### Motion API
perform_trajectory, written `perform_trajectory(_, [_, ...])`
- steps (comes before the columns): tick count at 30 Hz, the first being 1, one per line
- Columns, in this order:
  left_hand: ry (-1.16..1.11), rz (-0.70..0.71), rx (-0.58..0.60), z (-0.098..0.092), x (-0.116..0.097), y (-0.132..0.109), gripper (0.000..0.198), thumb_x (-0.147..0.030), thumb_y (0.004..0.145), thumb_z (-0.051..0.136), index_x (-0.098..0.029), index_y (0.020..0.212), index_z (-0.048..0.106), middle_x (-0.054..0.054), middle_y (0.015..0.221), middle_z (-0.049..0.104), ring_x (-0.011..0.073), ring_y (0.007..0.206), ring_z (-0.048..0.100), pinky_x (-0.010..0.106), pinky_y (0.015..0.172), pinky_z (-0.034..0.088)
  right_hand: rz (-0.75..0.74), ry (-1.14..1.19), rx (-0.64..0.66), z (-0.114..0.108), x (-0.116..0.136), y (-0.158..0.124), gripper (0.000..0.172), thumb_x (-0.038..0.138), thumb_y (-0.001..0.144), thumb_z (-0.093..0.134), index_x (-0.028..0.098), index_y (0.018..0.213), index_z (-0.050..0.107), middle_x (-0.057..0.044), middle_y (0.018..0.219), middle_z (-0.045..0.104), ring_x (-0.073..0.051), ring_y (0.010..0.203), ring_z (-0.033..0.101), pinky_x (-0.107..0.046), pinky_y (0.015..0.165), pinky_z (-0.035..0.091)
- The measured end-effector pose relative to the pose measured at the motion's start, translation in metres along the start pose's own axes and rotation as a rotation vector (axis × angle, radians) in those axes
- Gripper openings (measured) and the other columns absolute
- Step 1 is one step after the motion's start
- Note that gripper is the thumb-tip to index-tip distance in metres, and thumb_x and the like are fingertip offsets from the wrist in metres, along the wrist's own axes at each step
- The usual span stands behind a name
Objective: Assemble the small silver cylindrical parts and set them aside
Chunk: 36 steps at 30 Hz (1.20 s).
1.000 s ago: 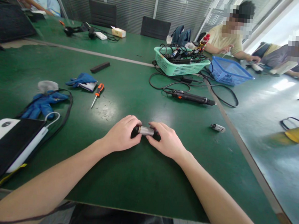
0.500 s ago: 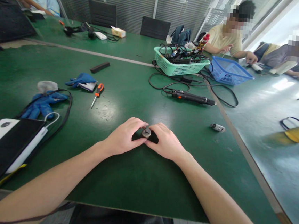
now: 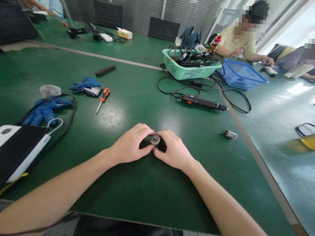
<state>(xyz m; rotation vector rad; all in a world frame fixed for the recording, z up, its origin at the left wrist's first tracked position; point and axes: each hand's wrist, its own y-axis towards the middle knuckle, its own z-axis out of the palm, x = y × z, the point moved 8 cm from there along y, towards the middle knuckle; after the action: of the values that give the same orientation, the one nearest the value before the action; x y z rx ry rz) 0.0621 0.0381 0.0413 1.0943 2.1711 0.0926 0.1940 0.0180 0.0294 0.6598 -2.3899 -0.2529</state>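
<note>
A small round metal part (image 3: 155, 140) with a dark centre is held between my two hands, close to the green tabletop. My left hand (image 3: 131, 143) pinches it from the left with thumb and fingers. From the right, my right hand (image 3: 174, 149) grips the same part, the fingertips of both hands nearly meeting around it. Its lower side is hidden. To the right lies a small silver cylinder (image 3: 230, 134), perhaps a little motor, apart from both hands.
An orange-handled screwdriver (image 3: 103, 98) and blue gloves (image 3: 46, 110) lie left, beyond a white-and-black device (image 3: 8, 152). A black electric screwdriver (image 3: 204, 103) with its cable lies ahead. Behind it stand a green basket (image 3: 187, 73) of tools and a blue basket (image 3: 242, 79). Other people sit around the table.
My hands stay almost still around the metal part, with only a slight shift of the fingertips. The co-worker at the back right has moved a hand slightly.
</note>
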Motion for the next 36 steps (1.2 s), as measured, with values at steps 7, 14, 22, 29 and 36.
perform_trajectory(7, [0.085,-0.036,0.02,0.004,0.011,0.0,0.022,-0.021,0.088,0.06,-0.02,0.11,0.057,0.008,0.111,0.062,0.0255,0.107,0.058,0.044,0.095,0.052,-0.051,-0.107,-0.054,-0.004,0.002,0.001,0.024,0.021,0.083,0.064,0.022,0.107,0.061,-0.009,0.099,0.062,-0.027,0.096,0.058,-0.042,0.085,0.054])
perform_trajectory(14, [0.187,-0.026,0.075,0.009,0.015,0.0,0.022,-0.027,0.09,0.063,-0.019,0.11,0.059,0.008,0.11,0.062,0.0267,0.106,0.057,0.046,0.096,0.051,-0.029,-0.131,-0.03,-0.001,0.0,0.0,0.026,0.017,0.081,0.064,0.022,0.106,0.062,-0.009,0.1,0.06,-0.028,0.098,0.056,-0.043,0.087,0.054])
perform_trajectory(22, [0.22,-0.032,0.079,0.009,0.014,0.0,0.025,-0.031,0.09,0.063,-0.018,0.113,0.06,0.009,0.112,0.062,0.0277,0.108,0.057,0.045,0.096,0.05,-0.054,-0.124,0.016,0.0,-0.002,0.001,0.032,0.026,0.087,0.068,0.017,0.118,0.061,-0.012,0.11,0.065,-0.029,0.104,0.059,-0.047,0.095,0.053])
perform_trajectory(29, [0.225,-0.035,0.058,0.003,0.012,0.0,0.024,-0.028,0.089,0.061,-0.018,0.111,0.06,0.009,0.11,0.062,0.0276,0.107,0.057,0.046,0.096,0.05,-0.073,-0.095,0.022,0.001,-0.002,0.001,0.025,0.029,0.095,0.064,0.021,0.118,0.063,-0.01,0.109,0.068,-0.028,0.101,0.062,-0.047,0.094,0.053])
perform_trajectory(36, [0.231,-0.049,0.034,0.003,0.017,0.0,0.015,-0.021,0.09,0.057,-0.019,0.104,0.061,0.008,0.107,0.062,0.026,0.104,0.057,0.045,0.095,0.051,-0.05,-0.104,-0.013,-0.001,-0.001,0.001,0.026,0.021,0.091,0.064,0.022,0.117,0.063,-0.011,0.11,0.068,-0.029,0.104,0.061,-0.048,0.094,0.053])
